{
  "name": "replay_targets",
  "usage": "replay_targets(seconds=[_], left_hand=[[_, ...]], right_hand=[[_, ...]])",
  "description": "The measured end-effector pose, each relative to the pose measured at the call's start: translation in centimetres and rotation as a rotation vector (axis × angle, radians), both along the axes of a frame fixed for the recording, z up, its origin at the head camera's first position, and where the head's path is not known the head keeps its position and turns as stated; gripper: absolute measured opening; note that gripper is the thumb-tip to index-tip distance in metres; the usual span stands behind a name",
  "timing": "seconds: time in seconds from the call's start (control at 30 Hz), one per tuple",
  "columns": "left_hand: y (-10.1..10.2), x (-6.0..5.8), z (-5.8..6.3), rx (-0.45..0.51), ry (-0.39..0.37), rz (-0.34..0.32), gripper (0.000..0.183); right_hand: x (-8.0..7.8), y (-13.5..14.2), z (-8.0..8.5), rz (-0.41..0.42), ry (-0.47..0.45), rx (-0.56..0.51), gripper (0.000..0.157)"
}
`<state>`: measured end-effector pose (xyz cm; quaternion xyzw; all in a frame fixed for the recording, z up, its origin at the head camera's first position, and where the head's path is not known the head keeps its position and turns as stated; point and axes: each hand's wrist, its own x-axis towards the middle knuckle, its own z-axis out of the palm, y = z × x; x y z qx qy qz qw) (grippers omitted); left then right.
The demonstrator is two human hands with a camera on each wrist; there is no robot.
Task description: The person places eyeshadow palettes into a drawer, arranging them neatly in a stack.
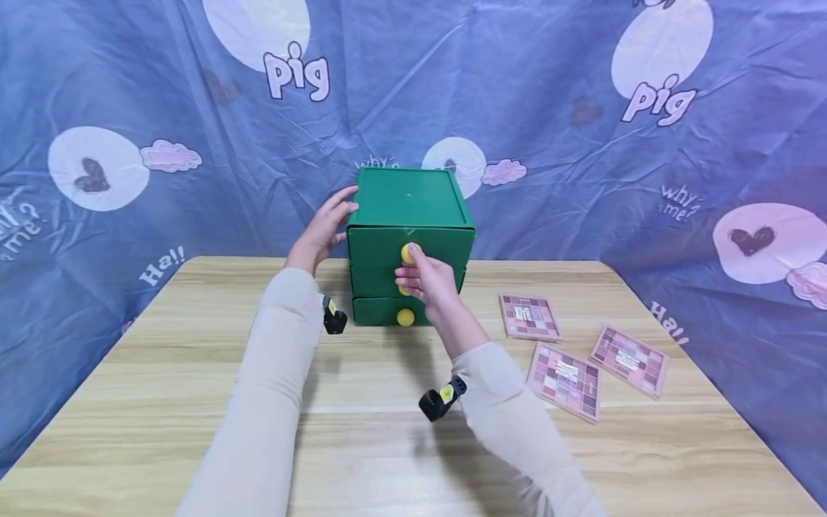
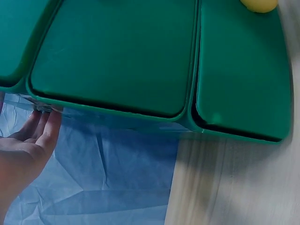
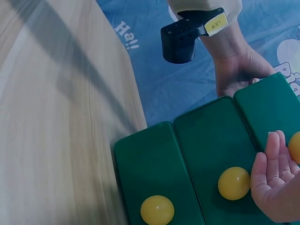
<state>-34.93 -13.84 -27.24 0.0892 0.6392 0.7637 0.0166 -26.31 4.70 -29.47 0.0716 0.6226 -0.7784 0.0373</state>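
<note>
A green cabinet of three stacked drawers [image 1: 413,197] stands at the far side of the table, a round yellow knob on each front. With thumb and finger my right hand [image 1: 436,281] pinches the top knob [image 1: 408,253]; its other fingers reach across the front and partly cover the middle knob [image 3: 234,183] in the head view. Below, the bottom knob [image 1: 405,317] is uncovered. My left hand [image 1: 326,224] steadies the cabinet's left side near the top, fingers extended against it. In the left wrist view, those fingertips [image 2: 51,126] meet the side wall.
Three pink eyeshadow palettes [image 1: 530,317] lie on the wooden table [image 1: 161,402], right of the cabinet. Close behind the table hangs a blue printed cloth [image 1: 388,86], which also runs along both sides. A black camera is strapped to each wrist.
</note>
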Motion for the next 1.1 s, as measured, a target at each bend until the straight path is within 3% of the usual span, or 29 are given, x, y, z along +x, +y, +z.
replay_targets(seconds=[1.1], left_hand=[[-0.2, 0.2, -0.1, -0.013, -0.008, -0.013, 0.050]], right_hand=[[4.6, 0.0, -1.4, -0.033, 0.116, -0.053, 0.038]])
